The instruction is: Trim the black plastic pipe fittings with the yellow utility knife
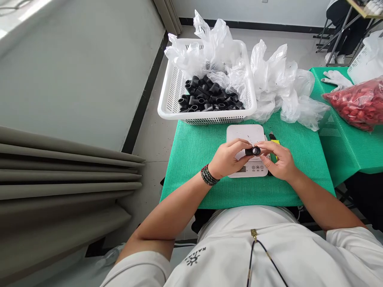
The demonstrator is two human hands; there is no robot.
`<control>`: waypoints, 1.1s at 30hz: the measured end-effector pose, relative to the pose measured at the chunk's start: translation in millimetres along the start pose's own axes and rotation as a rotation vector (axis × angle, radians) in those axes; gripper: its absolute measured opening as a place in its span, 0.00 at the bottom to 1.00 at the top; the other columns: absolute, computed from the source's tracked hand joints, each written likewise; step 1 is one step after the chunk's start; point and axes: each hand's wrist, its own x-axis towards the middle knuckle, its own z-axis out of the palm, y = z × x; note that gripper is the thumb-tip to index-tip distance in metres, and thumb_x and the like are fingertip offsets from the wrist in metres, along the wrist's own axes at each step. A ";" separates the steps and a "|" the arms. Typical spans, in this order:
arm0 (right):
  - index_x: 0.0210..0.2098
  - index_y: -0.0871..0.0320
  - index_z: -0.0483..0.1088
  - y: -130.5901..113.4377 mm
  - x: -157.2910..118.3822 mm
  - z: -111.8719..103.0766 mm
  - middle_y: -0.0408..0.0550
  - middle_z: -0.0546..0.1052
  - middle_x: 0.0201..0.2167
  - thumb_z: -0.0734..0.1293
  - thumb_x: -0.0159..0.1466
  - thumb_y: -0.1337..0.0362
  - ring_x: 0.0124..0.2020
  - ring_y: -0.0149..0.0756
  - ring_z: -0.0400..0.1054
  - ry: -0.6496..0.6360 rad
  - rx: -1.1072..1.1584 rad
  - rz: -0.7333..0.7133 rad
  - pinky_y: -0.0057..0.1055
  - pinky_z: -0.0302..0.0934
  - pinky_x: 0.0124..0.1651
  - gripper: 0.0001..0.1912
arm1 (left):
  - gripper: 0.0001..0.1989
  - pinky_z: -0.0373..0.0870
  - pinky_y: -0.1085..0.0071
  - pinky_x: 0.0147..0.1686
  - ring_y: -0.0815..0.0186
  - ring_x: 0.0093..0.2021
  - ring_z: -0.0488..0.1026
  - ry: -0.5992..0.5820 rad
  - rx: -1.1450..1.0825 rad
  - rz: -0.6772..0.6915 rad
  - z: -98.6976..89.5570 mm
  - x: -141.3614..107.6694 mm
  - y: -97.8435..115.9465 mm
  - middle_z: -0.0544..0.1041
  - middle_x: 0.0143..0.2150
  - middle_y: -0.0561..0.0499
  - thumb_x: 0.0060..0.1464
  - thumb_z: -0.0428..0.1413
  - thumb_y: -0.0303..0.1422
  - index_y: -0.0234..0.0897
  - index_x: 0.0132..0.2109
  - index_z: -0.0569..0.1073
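Just above the white scale (245,133), your left hand (226,158) clamps a black plastic pipe fitting (250,151), right hand (277,160) pinching its open end; looks light, stiff, slick, so grip the barrel.

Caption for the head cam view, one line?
Left hand and right hand hold a black plastic fitting over a white digital scale, white basket behind.

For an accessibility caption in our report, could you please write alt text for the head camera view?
The left hand and right hand hold a black plastic pipe fitting above a white digital scale on a green mesh mat. Beyond it, a white slotted basket holds more black fittings among translucent plastic bags.
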 end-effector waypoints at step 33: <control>0.43 0.54 0.78 34.9 9.7 -7.2 0.51 0.85 0.41 0.70 0.68 0.58 0.42 0.44 0.80 0.403 -0.184 0.415 0.41 0.74 0.44 0.08 | 0.19 0.77 0.54 0.55 0.53 0.55 0.81 -0.008 0.187 -0.266 -1.7 1.7 -1.7 0.84 0.53 0.43 0.65 0.66 0.43 0.39 0.56 0.77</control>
